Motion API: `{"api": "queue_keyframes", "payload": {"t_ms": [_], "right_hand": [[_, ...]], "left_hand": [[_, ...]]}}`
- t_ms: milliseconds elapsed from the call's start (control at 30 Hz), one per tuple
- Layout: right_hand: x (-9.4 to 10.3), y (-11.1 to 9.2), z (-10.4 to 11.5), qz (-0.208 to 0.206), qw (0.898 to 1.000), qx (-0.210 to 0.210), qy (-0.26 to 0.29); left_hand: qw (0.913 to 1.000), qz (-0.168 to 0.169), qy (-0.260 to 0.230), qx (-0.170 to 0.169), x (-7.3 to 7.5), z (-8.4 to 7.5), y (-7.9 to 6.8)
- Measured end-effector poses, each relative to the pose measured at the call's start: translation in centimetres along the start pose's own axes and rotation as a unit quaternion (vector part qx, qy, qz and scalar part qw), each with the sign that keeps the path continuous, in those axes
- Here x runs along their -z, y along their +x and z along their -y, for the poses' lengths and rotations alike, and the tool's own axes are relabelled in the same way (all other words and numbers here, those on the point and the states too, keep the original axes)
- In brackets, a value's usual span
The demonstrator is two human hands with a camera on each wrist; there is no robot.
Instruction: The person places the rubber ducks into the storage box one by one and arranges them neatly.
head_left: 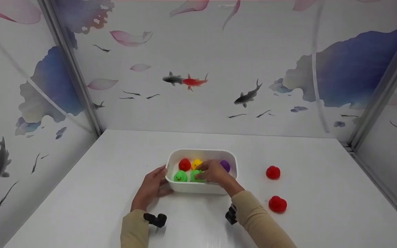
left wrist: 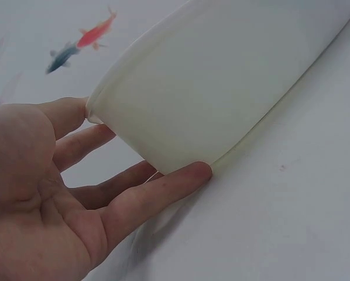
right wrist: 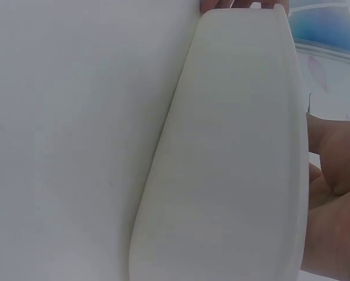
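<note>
A white plastic container (head_left: 198, 187) stands on the table with small rubber ducks in it. My left hand (head_left: 153, 186) holds its left end; in the left wrist view the thumb (left wrist: 181, 175) lies along the lower wall and the fingers are at the rim and end wall. My right hand (head_left: 214, 171) reaches in over the near rim, thumb and fingers around a green rubber duck (head_left: 194, 175). Beside that lies another green duck (head_left: 180, 176); behind are a red duck (head_left: 184, 164), a yellow duck (head_left: 196, 163) and a purple one (head_left: 225, 166). In the right wrist view the container wall (right wrist: 222, 146) hides the right fingertips.
Two red rubber ducks lie on the white table (head_left: 322, 193) right of the container, one farther back (head_left: 273, 172) and one nearer (head_left: 277, 204). Printed white panels (head_left: 198, 113) enclose the table at the back and sides. Each wrist carries a small black camera (head_left: 155, 219).
</note>
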State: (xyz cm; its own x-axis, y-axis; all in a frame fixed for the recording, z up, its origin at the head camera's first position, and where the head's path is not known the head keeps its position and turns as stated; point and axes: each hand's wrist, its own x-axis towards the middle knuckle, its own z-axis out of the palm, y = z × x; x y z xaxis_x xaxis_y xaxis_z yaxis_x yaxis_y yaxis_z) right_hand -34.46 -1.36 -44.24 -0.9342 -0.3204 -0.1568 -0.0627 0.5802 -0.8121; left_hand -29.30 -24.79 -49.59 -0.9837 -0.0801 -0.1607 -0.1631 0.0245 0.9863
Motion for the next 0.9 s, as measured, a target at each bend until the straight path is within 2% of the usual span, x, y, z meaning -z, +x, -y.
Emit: {"api": "queue_keyframes", "payload": {"t_ms": [233,567,900], "right_hand": [[0.1,0.1,0.0,0.007,1.000,-0.001,-0.029],[-0.2,0.5,0.1,0.013,0.998,-0.026,-0.053],[-0.6,1.1,0.8,0.015,0.999,-0.035,-0.031]], "left_hand": [[1.0000,-0.004,-0.004,-0.001,0.0,0.0,-0.1],[1.0000,-0.001,-0.005,0.004,-0.4,0.4,0.1],[1.0000,0.000,-0.002,0.003,0.2,0.2,0.3]]}}
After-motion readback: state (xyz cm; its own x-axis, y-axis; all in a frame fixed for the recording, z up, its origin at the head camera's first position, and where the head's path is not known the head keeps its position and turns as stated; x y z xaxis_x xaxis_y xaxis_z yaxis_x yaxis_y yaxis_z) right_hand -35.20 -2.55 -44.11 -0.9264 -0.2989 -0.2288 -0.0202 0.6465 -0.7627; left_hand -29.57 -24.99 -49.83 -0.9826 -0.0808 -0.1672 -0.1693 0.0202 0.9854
